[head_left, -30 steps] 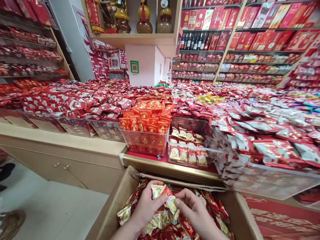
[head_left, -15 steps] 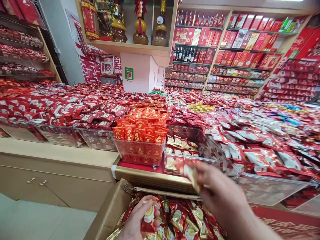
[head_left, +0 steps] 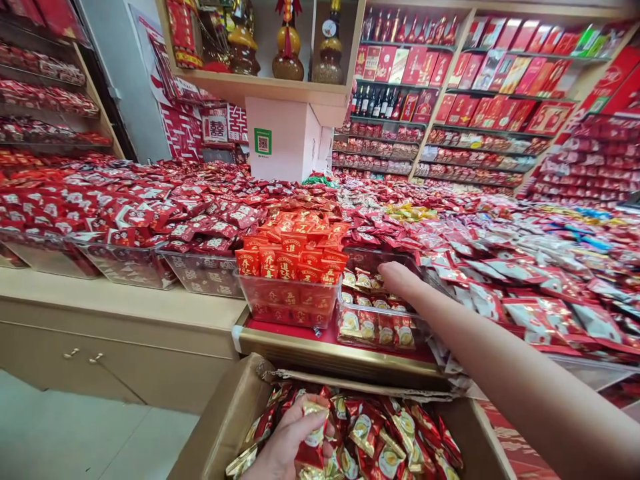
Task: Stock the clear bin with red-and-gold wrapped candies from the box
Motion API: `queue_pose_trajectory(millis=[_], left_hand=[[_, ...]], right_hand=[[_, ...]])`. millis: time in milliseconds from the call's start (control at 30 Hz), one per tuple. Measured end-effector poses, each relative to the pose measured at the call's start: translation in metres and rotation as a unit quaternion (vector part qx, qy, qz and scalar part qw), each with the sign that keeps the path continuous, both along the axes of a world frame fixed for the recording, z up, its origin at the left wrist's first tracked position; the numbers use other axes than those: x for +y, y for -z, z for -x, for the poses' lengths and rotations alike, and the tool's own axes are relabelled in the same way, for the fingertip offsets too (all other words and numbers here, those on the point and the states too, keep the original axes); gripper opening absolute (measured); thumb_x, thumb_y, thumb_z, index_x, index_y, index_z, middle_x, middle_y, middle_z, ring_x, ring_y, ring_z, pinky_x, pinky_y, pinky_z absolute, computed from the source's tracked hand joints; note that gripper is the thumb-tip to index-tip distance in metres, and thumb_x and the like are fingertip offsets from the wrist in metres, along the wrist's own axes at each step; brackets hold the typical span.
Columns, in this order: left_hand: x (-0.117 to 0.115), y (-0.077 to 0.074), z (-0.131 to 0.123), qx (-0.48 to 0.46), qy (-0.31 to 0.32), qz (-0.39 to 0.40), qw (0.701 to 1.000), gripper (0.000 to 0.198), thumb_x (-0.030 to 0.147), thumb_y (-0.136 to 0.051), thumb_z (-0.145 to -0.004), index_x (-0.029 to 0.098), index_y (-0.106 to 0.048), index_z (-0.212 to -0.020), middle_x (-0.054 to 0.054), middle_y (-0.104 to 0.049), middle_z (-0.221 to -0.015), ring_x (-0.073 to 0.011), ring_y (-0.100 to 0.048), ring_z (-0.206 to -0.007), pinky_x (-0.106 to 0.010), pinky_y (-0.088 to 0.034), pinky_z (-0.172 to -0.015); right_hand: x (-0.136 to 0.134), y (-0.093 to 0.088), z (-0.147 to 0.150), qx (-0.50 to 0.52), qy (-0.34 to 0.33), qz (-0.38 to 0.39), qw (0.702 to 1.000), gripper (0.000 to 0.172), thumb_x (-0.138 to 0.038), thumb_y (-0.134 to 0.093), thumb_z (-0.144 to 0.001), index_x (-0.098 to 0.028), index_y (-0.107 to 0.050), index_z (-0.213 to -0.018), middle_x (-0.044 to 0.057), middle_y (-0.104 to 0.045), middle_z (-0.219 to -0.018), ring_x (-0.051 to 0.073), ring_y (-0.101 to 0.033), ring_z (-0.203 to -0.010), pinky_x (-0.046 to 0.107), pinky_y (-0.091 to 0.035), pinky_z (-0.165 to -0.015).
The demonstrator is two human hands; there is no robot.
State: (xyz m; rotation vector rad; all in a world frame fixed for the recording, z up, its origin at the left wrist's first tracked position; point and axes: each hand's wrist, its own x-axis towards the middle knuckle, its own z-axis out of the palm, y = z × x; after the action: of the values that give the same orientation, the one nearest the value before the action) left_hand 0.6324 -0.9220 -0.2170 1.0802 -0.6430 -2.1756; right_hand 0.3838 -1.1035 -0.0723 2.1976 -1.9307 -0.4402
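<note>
My left hand (head_left: 295, 437) is closed around a red and gold wrapped candy packet (head_left: 316, 430), its thumb across the front. It rests over an open cardboard box (head_left: 215, 417) full of similar packets (head_left: 363, 430). My right hand (head_left: 397, 279) reaches into a clear plastic bin (head_left: 383, 308) on the counter, where the same kind of packets stand in rows (head_left: 367, 323). From this angle the fingers of that hand are hidden, so what they hold does not show.
Left of that bin stands another clear bin of orange-red packets (head_left: 290, 267). Bins of dark red packets (head_left: 213, 227) line the counter, and white and red packets (head_left: 545, 273) are heaped to the right. A counter edge with gold trim (head_left: 320, 350) runs behind the box.
My right hand has moved from above the box, where it held a packet, forward into the clear bin. My left hand keeps its packet in nearly the same place.
</note>
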Motion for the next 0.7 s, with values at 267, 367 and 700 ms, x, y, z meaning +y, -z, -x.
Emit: queue_pose_trajectory(millis=[267, 367, 700], left_hand=[[0.001, 0.001, 0.001, -0.003, 0.023, 0.005, 1.000, 0.035, 0.036, -0.065, -0.062, 0.019, -0.048, -0.088, 0.001, -0.063, -0.063, -0.0102, -0.056, -0.047, -0.020, -0.037, -0.046], [0.000, 0.001, 0.001, 0.009, 0.016, 0.001, 1.000, 0.032, 0.028, -0.062, -0.062, 0.019, -0.048, -0.090, 0.001, -0.064, -0.063, -0.0111, -0.057, -0.048, -0.021, -0.037, -0.047], [0.003, -0.007, 0.001, 0.078, -0.059, 0.074, 0.992, 0.043, 0.024, -0.070, -0.065, 0.022, -0.043, -0.098, -0.007, -0.064, -0.102, -0.0240, -0.061, -0.092, -0.033, -0.045, -0.072]], right_hand=[[0.000, 0.006, 0.007, 0.026, 0.037, -0.066, 0.997, 0.023, -0.025, -0.070, -0.064, -0.012, -0.063, -0.080, 0.007, -0.066, -0.090, 0.018, -0.060, -0.086, 0.032, -0.047, -0.075], [0.003, 0.010, 0.006, 0.018, 0.055, -0.062, 0.996, 0.017, -0.023, -0.066, -0.069, -0.012, -0.062, -0.081, 0.006, -0.065, -0.091, 0.017, -0.059, -0.086, 0.033, -0.048, -0.075], [0.064, -0.041, -0.039, -0.081, 0.029, 0.130, 0.988, 0.025, -0.007, -0.037, -0.079, -0.011, -0.057, -0.094, 0.015, -0.056, -0.098, 0.025, -0.052, -0.096, 0.033, -0.043, -0.075]])
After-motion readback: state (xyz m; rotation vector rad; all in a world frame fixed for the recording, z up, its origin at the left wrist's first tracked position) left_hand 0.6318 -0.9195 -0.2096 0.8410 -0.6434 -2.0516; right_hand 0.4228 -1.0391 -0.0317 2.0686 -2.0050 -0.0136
